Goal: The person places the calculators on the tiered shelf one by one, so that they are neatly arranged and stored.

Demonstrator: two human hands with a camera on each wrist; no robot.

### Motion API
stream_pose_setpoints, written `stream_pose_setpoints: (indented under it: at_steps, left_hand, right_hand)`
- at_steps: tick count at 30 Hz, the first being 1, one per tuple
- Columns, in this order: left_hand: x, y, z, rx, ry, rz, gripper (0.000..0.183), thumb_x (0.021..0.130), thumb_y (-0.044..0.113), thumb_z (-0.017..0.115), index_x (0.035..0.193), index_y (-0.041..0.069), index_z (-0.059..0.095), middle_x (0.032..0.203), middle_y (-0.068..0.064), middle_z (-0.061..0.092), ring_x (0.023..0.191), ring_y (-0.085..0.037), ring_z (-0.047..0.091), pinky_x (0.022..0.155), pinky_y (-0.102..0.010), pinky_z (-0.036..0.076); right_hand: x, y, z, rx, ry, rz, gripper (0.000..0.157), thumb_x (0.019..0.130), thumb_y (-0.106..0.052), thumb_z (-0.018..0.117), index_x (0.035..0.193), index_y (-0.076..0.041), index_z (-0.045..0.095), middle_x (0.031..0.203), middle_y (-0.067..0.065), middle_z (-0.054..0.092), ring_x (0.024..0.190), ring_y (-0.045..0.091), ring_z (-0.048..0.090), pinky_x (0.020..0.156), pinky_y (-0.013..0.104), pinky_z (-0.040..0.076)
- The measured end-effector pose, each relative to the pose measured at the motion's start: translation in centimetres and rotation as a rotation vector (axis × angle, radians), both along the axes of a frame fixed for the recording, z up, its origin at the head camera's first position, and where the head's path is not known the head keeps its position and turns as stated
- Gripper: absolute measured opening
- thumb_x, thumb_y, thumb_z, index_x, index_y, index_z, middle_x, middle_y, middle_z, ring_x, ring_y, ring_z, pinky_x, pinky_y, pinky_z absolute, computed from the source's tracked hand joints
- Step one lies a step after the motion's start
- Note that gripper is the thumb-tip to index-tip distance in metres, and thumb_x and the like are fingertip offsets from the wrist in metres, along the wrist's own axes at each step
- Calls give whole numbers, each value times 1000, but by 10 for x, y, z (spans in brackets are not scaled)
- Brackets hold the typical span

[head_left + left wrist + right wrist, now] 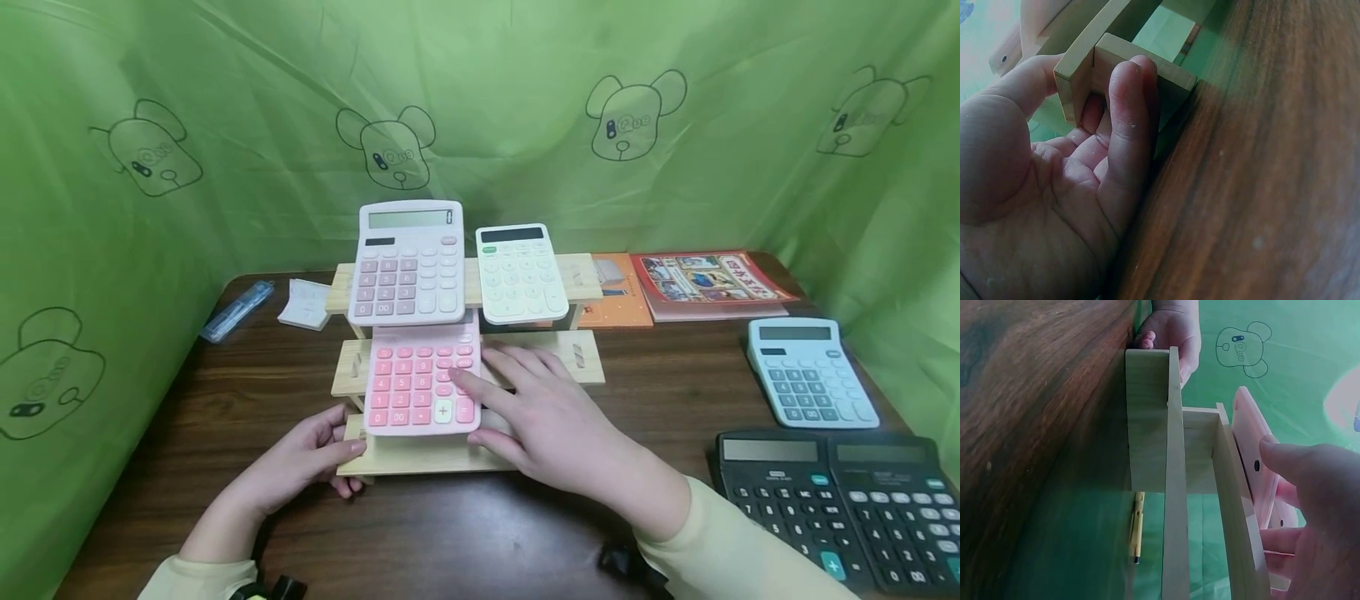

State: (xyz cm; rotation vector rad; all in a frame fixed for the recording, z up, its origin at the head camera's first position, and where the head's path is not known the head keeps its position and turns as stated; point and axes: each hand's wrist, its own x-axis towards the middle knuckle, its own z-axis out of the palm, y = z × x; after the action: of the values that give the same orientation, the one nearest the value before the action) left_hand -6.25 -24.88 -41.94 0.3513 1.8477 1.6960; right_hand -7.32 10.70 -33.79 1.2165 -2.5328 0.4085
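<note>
A small three-step wooden rack (431, 458) stands on the table. On its middle step is a pink calculator (393, 375), its lower edge reaching out over the bottom step. My right hand (551, 412) lies against the calculator's right side, index finger across the keys and thumb at the lower corner. In the right wrist view no finger shows behind the pink calculator (1250, 434). My left hand (311, 450) grips the left end of the bottom step, thumb on top; in the left wrist view its fingers curl around the wooden end (1079, 81).
A lilac-white calculator (411, 287) and a pale green one (521, 279) sit on the top step. A blue calculator (810, 375) and two black ones (795, 508) lie at the right. Booklets (705, 287), white paper (305, 304) and a blue packet (238, 311) lie at the back.
</note>
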Motion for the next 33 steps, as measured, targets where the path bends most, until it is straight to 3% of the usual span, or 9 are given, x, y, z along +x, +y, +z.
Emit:
stream_pose_setpoints:
  at_steps: [17,27,33]
  left_hand:
    - [0,-2,-2,20,-6,-1,49,102,14,50,142,-3,28,104,-30,61,75,-44,65,61,-56,57]
    - [-2,-1,0,2,-7,16,53,101,14,51,145,-1,26,103,-30,61,74,-44,66,61,-57,56]
    - [0,-1,-2,8,-9,9,51,102,14,50,144,-2,26,103,-30,61,74,-43,66,61,-57,56]
  right_hand:
    - [-5,-13,-2,22,6,-15,62,94,-54,54,149,-28,39,149,12,41,136,31,35,111,50,27]
    - [-8,-15,-4,20,28,6,60,94,-42,57,149,-26,39,149,14,41,138,29,34,111,50,28]
    - [-5,-10,-4,77,10,8,75,87,-32,64,153,-25,29,151,13,37,141,28,29,113,51,25]
